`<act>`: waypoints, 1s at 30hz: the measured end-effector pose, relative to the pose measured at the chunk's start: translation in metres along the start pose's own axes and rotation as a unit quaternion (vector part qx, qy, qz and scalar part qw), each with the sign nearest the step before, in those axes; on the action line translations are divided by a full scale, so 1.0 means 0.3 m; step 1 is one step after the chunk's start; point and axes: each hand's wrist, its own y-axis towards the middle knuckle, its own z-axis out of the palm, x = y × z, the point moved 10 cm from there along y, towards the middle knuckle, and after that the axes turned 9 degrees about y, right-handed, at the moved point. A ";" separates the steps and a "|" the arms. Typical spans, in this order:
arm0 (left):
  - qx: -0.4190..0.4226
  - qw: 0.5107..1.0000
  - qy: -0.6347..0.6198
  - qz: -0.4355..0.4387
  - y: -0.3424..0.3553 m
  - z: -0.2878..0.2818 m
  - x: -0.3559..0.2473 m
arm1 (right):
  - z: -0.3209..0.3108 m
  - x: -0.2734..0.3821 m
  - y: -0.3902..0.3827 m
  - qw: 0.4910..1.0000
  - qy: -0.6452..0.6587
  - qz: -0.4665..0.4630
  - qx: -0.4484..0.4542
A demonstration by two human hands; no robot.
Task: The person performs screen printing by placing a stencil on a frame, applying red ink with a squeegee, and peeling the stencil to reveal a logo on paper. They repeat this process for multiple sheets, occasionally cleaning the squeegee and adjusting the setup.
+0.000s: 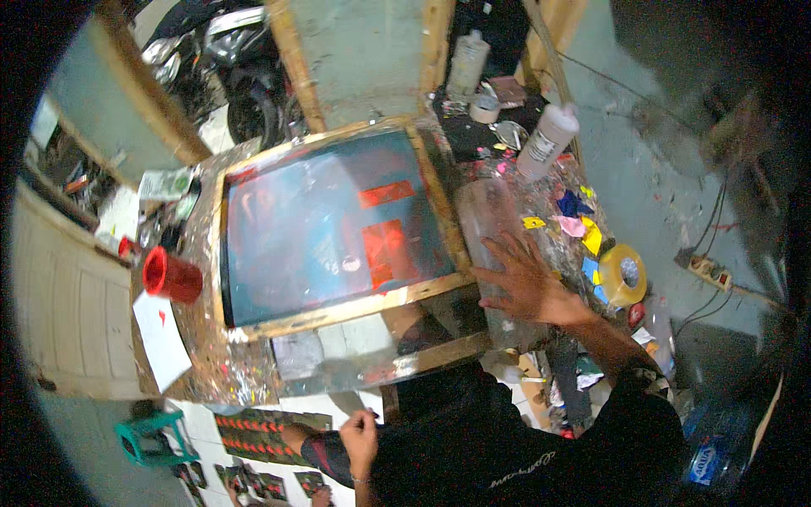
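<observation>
A wooden-framed printing screen (287, 215) with blue-grey mesh and orange-red patches lies on the stained worktable (228, 380). My right hand (519, 279) is open, fingers spread, just beyond the frame's right edge. It is over a clear, scuffed sheet (486, 211); whether it touches the sheet I cannot tell. My left hand (359, 439) hangs low, below the table's near edge, with its fingers curled closed. Anything inside those fingers is hidden. A grey shape shows just above that hand, too blurred to name.
At left stand a red cup (171, 275) and a white paper sheet (162, 342). A tape roll (623, 275), coloured scraps (574, 226) and a white bottle (549, 142) sit at right. A green stool (156, 439) and printed pieces (266, 435) are on the floor.
</observation>
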 end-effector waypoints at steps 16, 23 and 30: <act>0.307 0.912 0.272 -0.004 0.274 0.711 0.551 | -0.112 -0.571 -0.235 0.927 0.037 0.319 -0.191; 0.284 0.933 0.201 -0.093 0.399 0.420 0.574 | 0.002 -0.575 -0.173 0.884 0.130 0.442 -0.079; 0.273 0.917 0.240 -0.162 0.453 0.158 0.625 | 0.088 -0.595 -0.144 0.847 0.212 0.483 -0.069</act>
